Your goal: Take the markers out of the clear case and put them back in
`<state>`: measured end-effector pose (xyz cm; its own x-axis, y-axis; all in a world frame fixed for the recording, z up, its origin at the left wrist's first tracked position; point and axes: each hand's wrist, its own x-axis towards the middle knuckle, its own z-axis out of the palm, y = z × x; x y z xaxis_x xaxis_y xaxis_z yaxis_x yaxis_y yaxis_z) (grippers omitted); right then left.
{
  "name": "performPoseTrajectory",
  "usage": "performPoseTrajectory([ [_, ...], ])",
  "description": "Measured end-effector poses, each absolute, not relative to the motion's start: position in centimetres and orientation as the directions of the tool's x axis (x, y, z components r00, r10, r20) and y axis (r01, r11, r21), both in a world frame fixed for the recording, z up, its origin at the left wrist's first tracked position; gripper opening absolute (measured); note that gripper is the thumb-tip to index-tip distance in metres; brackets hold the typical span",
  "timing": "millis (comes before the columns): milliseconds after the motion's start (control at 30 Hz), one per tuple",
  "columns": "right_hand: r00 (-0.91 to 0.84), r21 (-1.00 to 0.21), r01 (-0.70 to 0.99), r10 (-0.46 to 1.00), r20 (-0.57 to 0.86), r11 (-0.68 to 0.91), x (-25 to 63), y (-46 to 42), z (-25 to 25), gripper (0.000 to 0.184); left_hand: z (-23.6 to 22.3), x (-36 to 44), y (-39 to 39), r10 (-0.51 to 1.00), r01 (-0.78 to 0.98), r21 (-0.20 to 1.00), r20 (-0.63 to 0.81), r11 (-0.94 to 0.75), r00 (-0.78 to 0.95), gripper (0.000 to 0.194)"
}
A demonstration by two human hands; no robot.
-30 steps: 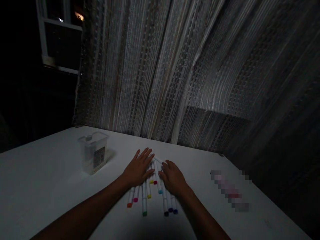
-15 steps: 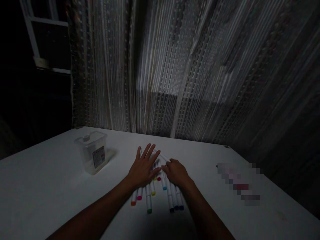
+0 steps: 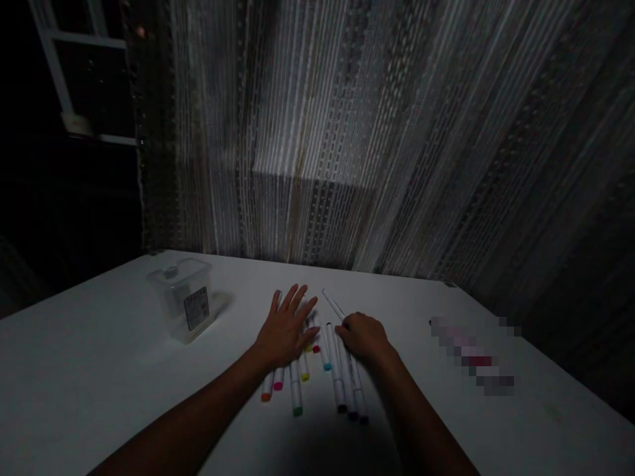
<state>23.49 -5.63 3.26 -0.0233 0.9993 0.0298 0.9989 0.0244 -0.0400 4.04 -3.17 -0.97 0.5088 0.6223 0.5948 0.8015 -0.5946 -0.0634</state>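
White markers (image 3: 296,390) lay fanned between your two hands on a white table (image 3: 99,370)

In a dim room, your left hand (image 3: 285,334) was spread flat, palm down and fingers apart, over the left side of the fan, grasping nothing you could see. Out from under it, toward you, ran an orange-ended marker (image 3: 268,383), a pink-ended marker (image 3: 278,379), a green-ended marker (image 3: 296,403) and a yellow-ended marker (image 3: 304,370).

Your right hand (image 3: 366,335) was curled at the upper right of the fan. A white marker (image 3: 333,303) stuck out past it, angled toward the back; whether your fingers gripped it, you could not tell, as they were mostly hidden. Below that hand lay a black-ended marker (image 3: 338,383) and two other dark-ended markers (image 3: 358,393), side by side. A light-blue-ended marker (image 3: 326,359) lay between your hands.

Well to the left stood a clear plastic container (image 3: 173,304), upright, with a label on its side (image 3: 197,308). Near the right edge was a pixelated object (image 3: 479,361). Behind hung a striped curtain (image 3: 297,132), with a dark window (image 3: 92,86) at far left.
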Motion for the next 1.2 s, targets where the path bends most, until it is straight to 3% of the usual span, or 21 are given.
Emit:
performPoseTrajectory([
  [267,-0.088,-0.027,0.996,0.995,0.041,0.089,23.1,-5.8,3.1,0.038,-1.2,4.0,-3.1,0.701,0.818,0.024,0.529,-0.575,0.478,0.056],
  [633,-0.055,-0.107,0.992,0.997,0.050,0.060,23.7,-5.6,3.1,0.036,-1.4,4.0,-2.7,0.764,0.797,0.132,0.413,-0.590,0.497,0.055],
  [933,-0.062,-0.111,0.992,0.997,0.051,0.067,23.7,-5.4,2.4,0.036,-0.4,3.9,-2.5,0.879,0.864,0.173,0.168,-0.473,0.447,0.071],
  [1200,-0.034,-0.131,0.990,0.997,0.073,0.043,23.1,-5.3,2.2,0.039,-0.8,2.6,-2.1,0.893,0.867,0.235,0.220,-0.439,0.392,0.065],
])
